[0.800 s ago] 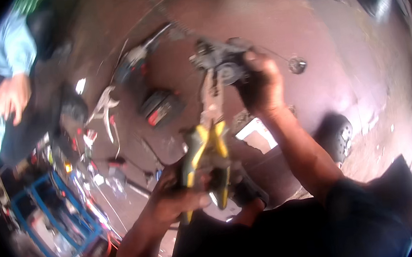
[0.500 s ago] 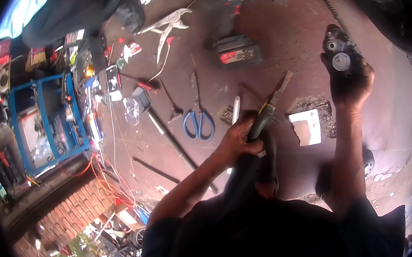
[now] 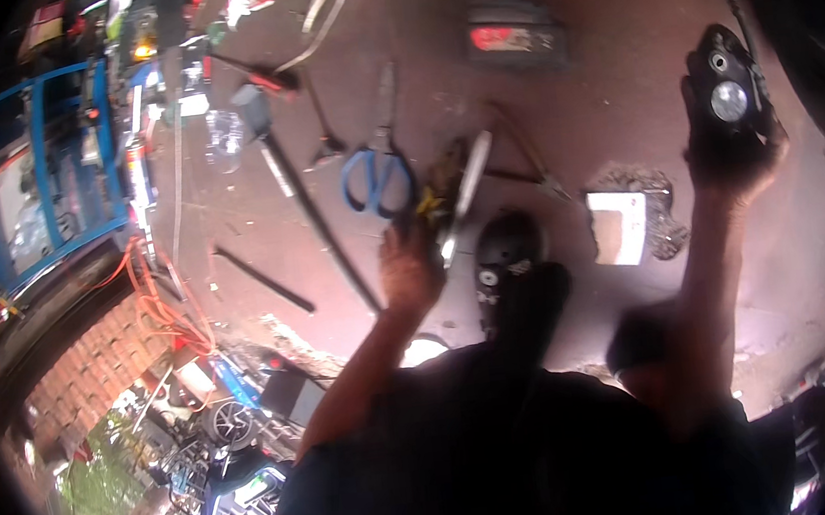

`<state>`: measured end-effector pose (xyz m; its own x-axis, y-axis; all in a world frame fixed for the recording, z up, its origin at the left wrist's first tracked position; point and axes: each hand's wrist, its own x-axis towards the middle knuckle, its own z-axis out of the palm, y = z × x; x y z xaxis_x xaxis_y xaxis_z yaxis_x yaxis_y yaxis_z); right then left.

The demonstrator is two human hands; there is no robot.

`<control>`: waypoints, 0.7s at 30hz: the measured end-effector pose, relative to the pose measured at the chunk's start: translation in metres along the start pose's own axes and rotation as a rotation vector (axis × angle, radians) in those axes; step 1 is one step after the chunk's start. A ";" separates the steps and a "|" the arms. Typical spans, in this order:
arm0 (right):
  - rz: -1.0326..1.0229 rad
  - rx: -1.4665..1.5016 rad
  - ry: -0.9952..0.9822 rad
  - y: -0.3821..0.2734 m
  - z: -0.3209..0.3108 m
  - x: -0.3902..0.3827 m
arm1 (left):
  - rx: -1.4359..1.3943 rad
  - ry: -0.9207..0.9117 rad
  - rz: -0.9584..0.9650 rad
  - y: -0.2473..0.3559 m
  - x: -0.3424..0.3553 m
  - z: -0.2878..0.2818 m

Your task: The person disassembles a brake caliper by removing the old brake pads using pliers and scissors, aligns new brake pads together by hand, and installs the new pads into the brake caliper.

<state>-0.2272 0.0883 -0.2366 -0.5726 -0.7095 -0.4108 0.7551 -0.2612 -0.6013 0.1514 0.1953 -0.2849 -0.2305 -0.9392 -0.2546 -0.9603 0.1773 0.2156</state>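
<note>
My left hand (image 3: 410,268) is low at the floor against yellow-and-black pliers (image 3: 438,189); motion blur hides whether its fingers still grip them. A silver bar (image 3: 466,192) lies just right of them, blue-handled scissors (image 3: 376,179) just above left, and brown-handled pliers (image 3: 522,155) to the right. My right hand (image 3: 745,167), raised at the right, is closed round a dark mechanical part (image 3: 728,104) with a round silver face and a smaller ring.
A black-and-red block (image 3: 515,41), long metal bar (image 3: 313,223), thin dark rod (image 3: 264,278) and torn card (image 3: 618,226) lie on the floor (image 3: 597,97). A blue rack (image 3: 41,166) and clutter fill the left; a dark curved object (image 3: 808,45) edges the right.
The pliers, earlier raised against the part, are now down near the scissors with my left hand. The part moved rightward in my right hand. The view shifted; the other person's arm left it.
</note>
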 end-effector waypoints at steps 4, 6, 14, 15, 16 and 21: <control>-0.003 -0.012 -0.098 0.000 -0.002 0.011 | -0.286 0.025 -0.123 -0.009 0.005 0.001; -0.015 -0.004 -0.106 0.005 0.002 0.008 | -0.217 -0.009 -0.146 -0.022 0.000 0.004; -0.044 0.005 -0.022 0.000 -0.002 0.006 | -0.138 0.096 0.315 0.044 0.064 -0.028; -0.046 0.010 0.015 0.001 -0.003 0.006 | -0.143 0.100 0.332 0.057 0.083 -0.029; -0.039 0.010 -0.005 0.002 -0.003 0.004 | -0.076 0.064 0.454 0.069 0.100 -0.033; -0.023 -0.020 -0.016 -0.004 0.007 0.002 | 0.153 0.006 0.803 0.083 0.159 -0.021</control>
<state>-0.2291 0.0831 -0.2304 -0.5847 -0.7136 -0.3860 0.7351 -0.2646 -0.6242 0.0383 0.0546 -0.2875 -0.8569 -0.5103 -0.0722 -0.5137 0.8345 0.1992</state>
